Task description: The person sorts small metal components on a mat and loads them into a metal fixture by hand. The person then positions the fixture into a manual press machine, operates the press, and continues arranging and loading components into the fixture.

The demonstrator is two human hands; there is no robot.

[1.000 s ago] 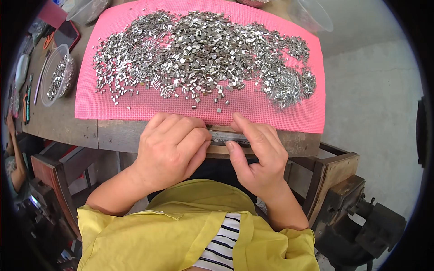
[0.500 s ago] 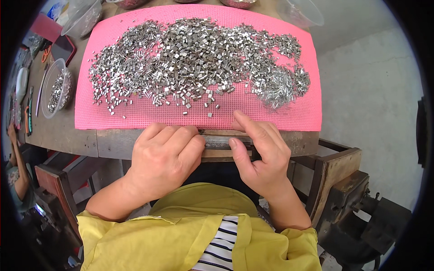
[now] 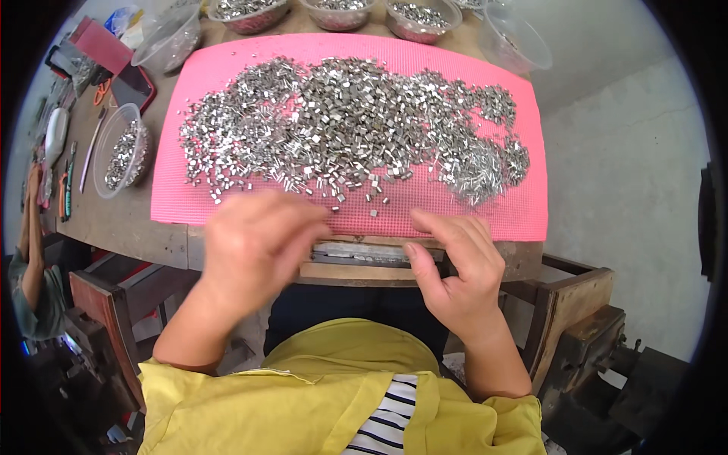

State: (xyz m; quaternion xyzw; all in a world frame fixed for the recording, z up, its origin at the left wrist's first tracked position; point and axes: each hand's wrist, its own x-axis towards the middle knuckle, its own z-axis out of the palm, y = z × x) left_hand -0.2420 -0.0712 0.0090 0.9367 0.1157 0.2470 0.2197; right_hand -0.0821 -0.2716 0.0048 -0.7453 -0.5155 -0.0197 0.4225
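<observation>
A wide spread of small silvery metal pieces [image 3: 341, 125] lies on a pink textured mat [image 3: 516, 220]. Motion blurs my left hand [image 3: 258, 239], which hovers by the mat's near edge, left of a few stray pieces. Its fingers point right and curve downward, and whether they hold anything cannot be made out. At the table's front edge sits a narrow grey metal bar [image 3: 364, 255] in a wooden slot. My right hand [image 3: 464, 262] is at the bar's right end, thumb and forefinger apart, with nothing seen between them.
Along the far edge stand several clear bowls [image 3: 417, 17] of metal pieces. Another bowl [image 3: 121, 152] of pieces leans at the left, beside pliers [image 3: 68, 182] and orange-handled scissors [image 3: 101, 92]. Another person's arm [image 3: 32, 243] shows at far left. A dark machine [image 3: 599, 379] stands lower right.
My left hand has lifted off the bar and moved left and up, baring more of the bar. My right hand has stayed near its right end. The whole view has shifted slightly.
</observation>
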